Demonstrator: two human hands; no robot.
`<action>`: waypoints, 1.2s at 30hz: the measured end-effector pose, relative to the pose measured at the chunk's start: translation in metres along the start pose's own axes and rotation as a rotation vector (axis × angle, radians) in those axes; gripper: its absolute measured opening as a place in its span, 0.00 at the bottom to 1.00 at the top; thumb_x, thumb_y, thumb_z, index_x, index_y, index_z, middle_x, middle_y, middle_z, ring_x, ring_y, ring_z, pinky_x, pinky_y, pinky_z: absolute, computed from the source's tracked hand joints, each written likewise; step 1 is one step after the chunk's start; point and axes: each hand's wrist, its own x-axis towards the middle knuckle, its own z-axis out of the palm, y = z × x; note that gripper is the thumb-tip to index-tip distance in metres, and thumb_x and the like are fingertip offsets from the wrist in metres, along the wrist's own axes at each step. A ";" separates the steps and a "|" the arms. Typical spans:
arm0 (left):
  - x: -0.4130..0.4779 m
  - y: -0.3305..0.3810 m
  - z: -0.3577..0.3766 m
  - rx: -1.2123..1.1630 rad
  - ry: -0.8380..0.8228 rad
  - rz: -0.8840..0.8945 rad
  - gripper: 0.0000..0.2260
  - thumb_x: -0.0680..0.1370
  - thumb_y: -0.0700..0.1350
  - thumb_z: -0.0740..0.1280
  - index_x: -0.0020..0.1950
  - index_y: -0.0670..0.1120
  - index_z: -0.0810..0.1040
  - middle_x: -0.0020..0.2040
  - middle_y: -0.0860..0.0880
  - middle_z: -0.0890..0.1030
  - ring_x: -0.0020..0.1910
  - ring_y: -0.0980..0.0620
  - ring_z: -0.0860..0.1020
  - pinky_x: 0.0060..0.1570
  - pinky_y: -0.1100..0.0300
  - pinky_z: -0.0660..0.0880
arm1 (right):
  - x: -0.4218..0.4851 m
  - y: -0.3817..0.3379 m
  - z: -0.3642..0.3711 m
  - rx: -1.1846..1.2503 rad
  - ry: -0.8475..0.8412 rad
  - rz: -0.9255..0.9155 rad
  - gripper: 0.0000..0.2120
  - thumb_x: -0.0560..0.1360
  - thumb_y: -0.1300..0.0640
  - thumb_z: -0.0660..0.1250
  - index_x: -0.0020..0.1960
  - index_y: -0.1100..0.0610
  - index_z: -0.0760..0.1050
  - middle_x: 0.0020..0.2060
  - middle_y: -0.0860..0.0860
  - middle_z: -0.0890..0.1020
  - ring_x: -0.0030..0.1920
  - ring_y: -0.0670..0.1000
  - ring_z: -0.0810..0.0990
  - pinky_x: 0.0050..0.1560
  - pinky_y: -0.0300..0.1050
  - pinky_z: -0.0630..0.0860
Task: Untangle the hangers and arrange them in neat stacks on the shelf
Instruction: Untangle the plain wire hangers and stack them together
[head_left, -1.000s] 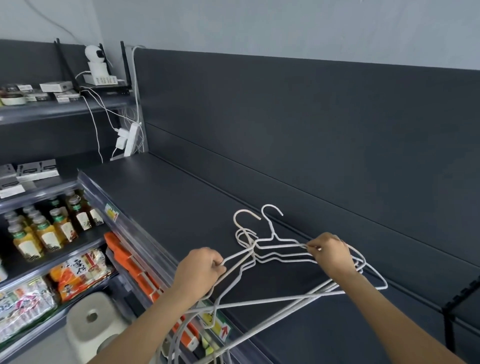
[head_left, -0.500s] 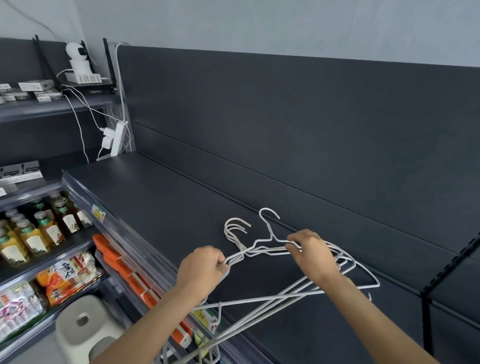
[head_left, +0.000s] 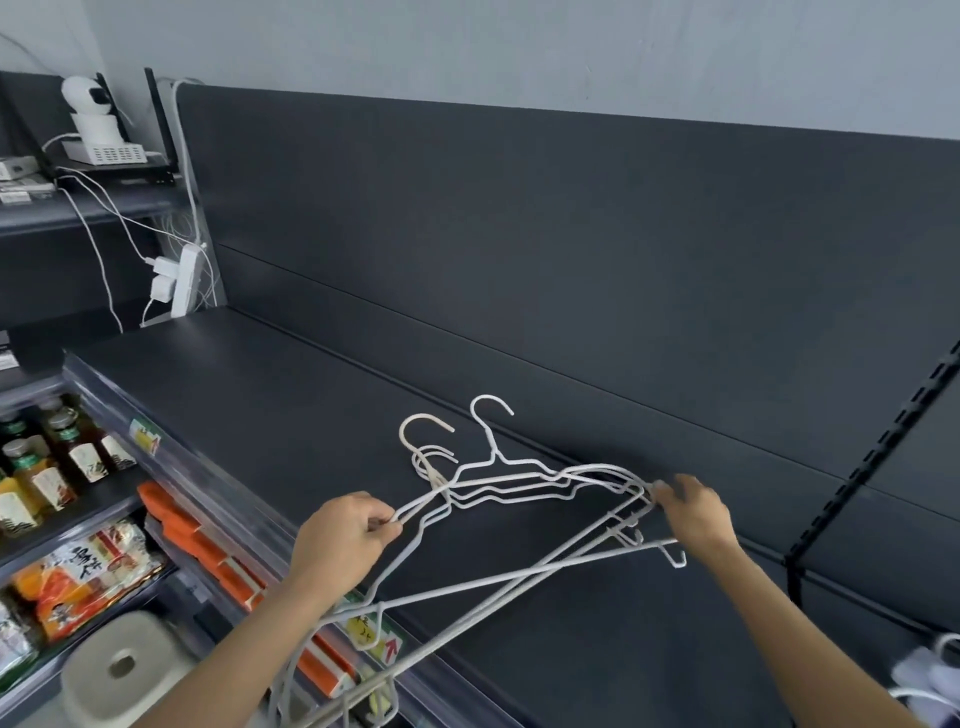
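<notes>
Midair, left hand (head_left: 343, 535) and right hand (head_left: 696, 514) pinch hangers (head_left: 509, 480) overhanging the shelf edge (head_left: 218, 493).

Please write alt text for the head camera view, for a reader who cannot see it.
Two bare hands hold a tangled bunch of white wire hangers over a dark grey shelf: the left hand grips one end, the right hand holds the other. Bottled drinks and snack packets sit below at the left.

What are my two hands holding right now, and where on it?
Both hold the tangled white wire hangers: the left hand pinches wires near the left shoulder end, the right hand holds the right shoulder end.
</notes>
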 end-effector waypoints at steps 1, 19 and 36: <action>0.001 0.000 0.000 -0.006 -0.002 0.000 0.05 0.73 0.48 0.69 0.43 0.49 0.83 0.39 0.56 0.78 0.40 0.55 0.79 0.37 0.60 0.74 | 0.001 0.003 -0.004 0.064 0.012 0.008 0.21 0.79 0.51 0.55 0.66 0.64 0.66 0.62 0.64 0.73 0.63 0.63 0.69 0.61 0.53 0.66; 0.007 0.021 0.013 -0.001 -0.030 -0.014 0.05 0.73 0.47 0.70 0.43 0.48 0.83 0.40 0.54 0.79 0.43 0.52 0.80 0.42 0.59 0.74 | -0.024 0.008 -0.006 -0.183 0.032 -0.435 0.18 0.75 0.51 0.64 0.63 0.56 0.73 0.60 0.54 0.76 0.59 0.56 0.75 0.60 0.51 0.71; -0.002 0.041 -0.002 -0.008 0.062 0.087 0.06 0.71 0.44 0.70 0.39 0.42 0.82 0.40 0.48 0.80 0.39 0.48 0.79 0.43 0.51 0.76 | -0.009 -0.090 0.015 0.029 -0.329 -0.465 0.15 0.76 0.49 0.62 0.52 0.59 0.78 0.47 0.52 0.83 0.52 0.53 0.79 0.60 0.48 0.72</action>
